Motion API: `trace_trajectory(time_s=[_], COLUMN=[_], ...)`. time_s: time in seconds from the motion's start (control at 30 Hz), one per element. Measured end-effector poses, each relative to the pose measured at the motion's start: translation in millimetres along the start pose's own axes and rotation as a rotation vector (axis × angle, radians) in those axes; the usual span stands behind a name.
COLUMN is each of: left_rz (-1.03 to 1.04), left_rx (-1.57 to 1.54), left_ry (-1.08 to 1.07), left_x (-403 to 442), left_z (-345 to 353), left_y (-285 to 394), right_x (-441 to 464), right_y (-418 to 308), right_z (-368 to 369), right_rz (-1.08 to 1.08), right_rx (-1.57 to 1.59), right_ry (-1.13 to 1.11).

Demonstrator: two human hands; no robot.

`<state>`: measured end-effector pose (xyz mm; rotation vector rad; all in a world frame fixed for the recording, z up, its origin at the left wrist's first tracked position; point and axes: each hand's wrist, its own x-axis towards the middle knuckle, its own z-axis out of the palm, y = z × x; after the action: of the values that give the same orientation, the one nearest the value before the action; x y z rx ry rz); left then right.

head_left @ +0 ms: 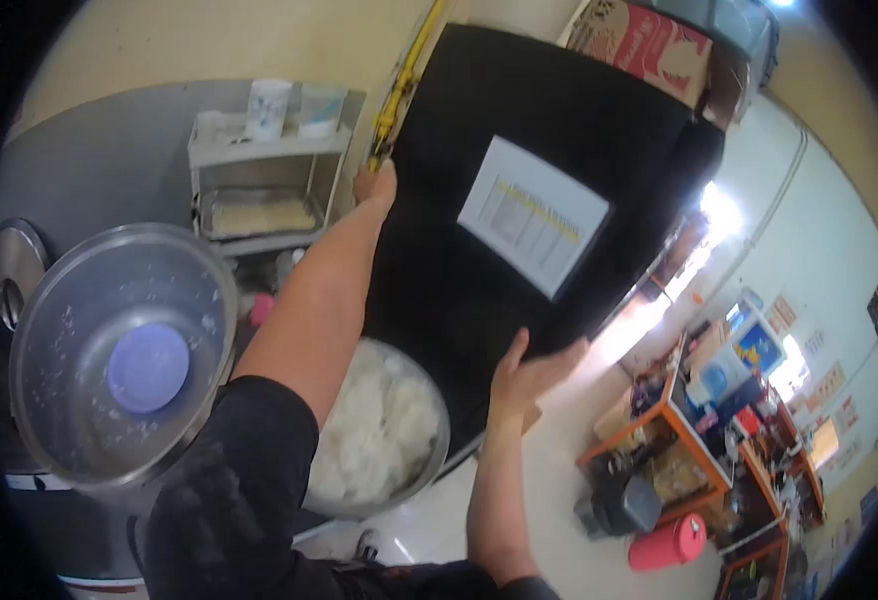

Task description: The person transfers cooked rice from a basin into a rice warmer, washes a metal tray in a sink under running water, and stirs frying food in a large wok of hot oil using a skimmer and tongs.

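Observation:
My left hand reaches up along the side of a black appliance and closes around the lower end of a yellow pipe at the wall; part of its grip is hidden. Fingers stretched out and thumb apart, my right hand is open in front of the appliance's lower right and holds nothing. A printed sheet is stuck on the black surface. Below my left arm is a large metal bowl full of white, rice-like food.
At left, a big metal basin contains a purple bowl. Behind it stands a white shelf with containers and a tray. A box rests atop the appliance. An orange-framed table and red cylinder stand right.

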<state>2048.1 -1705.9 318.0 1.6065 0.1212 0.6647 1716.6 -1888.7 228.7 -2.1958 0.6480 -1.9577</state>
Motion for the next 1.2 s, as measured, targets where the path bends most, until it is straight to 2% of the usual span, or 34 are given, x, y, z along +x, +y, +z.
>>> trace_trajectory(time_s=[0.03,0.1,0.2,0.23,0.33,0.43,0.7,0.83,0.9,0.97,1.0,1.1,1.13,1.2], left_rz=[0.015,0.025,0.015,-0.009,0.001,-0.004,0.122,0.017,0.057,0.086,0.046,0.027,0.029,0.040], left_rx=[-0.017,-0.028,0.039,0.076,-0.138,-0.141,-0.143,-0.017,-0.090,-0.085,-0.075,-0.054,-0.067,-0.092], left_ry=[0.067,-0.003,-0.037,-0.045,0.051,-0.011,0.111,0.228,0.211,0.303,0.305,0.338,0.340,0.316], left_x=[15.8,56.1,82.7,72.5,38.9,46.4,32.8,12.1,0.9,-5.1,-10.6,-19.9,-22.3,-25.9], left_z=[16.2,45.1,58.9,61.3,83.6,85.8,84.4,88.1,77.8,75.1,70.3,60.3,54.5,47.0], left_y=[-0.8,-4.4,-6.7,-14.6,-19.3,-25.7,-24.4,-20.0,-12.6,-11.5,-7.1,-0.1,1.7,2.3], right_x=[2.8,6.2,6.2,5.6,9.4,8.2,19.0,30.9,31.2,31.0,30.3,32.1,29.8,29.0], right_y=[8.9,24.6,33.8,37.1,36.8,43.0,63.2,94.7,102.7,104.7,94.0,116.7,130.9,128.6], right_z=[6.9,17.3,33.5,35.7,37.8,34.4,34.9,25.6,26.0,24.7,21.2,22.1,27.8,27.6], right_rz=[0.036,0.129,0.064,0.040,-0.004,-0.001,-0.017,-0.136,-0.126,-0.135,-0.044,-0.196,-0.171,-0.115], right_rx=[-0.030,0.054,0.201,0.175,0.106,0.067,0.071,-0.186,-0.136,-0.092,0.079,-0.245,-0.268,-0.094], right_ry=[0.019,-0.011,0.069,0.069,0.061,0.048,0.056,0.067,0.064,0.075,0.041,0.112,0.118,0.077])
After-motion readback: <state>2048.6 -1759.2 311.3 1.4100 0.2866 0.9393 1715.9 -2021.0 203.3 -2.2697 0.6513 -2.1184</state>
